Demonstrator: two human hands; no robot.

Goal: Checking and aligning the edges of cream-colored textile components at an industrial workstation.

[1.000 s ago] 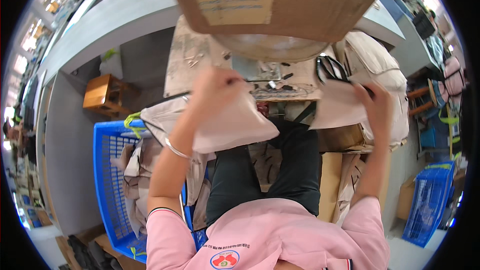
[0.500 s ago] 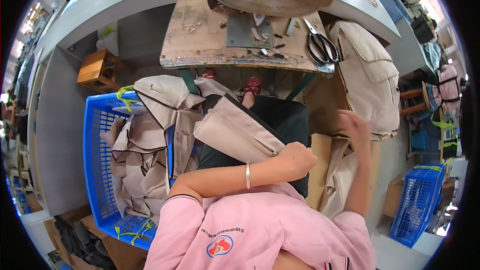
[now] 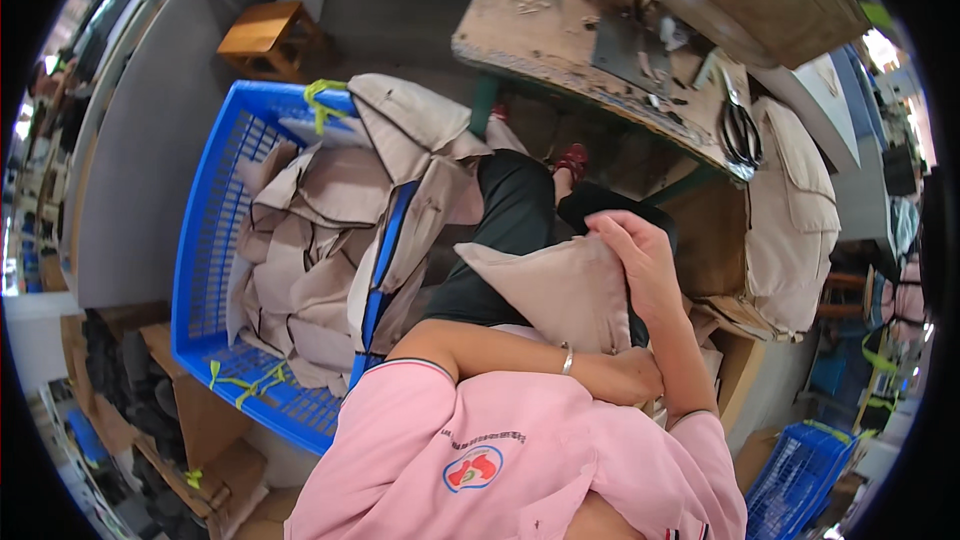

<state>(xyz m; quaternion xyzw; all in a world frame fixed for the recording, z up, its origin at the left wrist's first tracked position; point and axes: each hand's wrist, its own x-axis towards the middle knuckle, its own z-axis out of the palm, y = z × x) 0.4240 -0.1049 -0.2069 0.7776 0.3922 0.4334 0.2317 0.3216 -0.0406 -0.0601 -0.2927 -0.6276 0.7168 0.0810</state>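
Note:
A beige fabric piece (image 3: 560,292) lies over my lap, its dark-edged side toward my right arm. At its upper right corner my right hand (image 3: 640,248) is closed, thumb and fingers pinching the edge. My left hand (image 3: 638,376) is curled at the piece's lower right corner, beside my right forearm; its fingers are mostly hidden. The zipper that showed on the piece before is out of sight. Left of my lap, a blue plastic basket (image 3: 196,240) holds a heap of beige fabric pieces (image 3: 325,265) with black trim, some hanging over its rim.
Ahead stands a worn wooden worktable (image 3: 520,15) with scraps and black-handled scissors (image 3: 738,130). A beige backpack (image 3: 795,210) leans at its right. A wooden stool (image 3: 265,38) stands far left, another blue basket (image 3: 800,480) at the lower right, cardboard boxes (image 3: 190,400) at the lower left.
The fabric piece has been turned and drawn nearer my body. My right hand has come from the right onto its edge, and my left hand has moved lower. The whole view has swung left.

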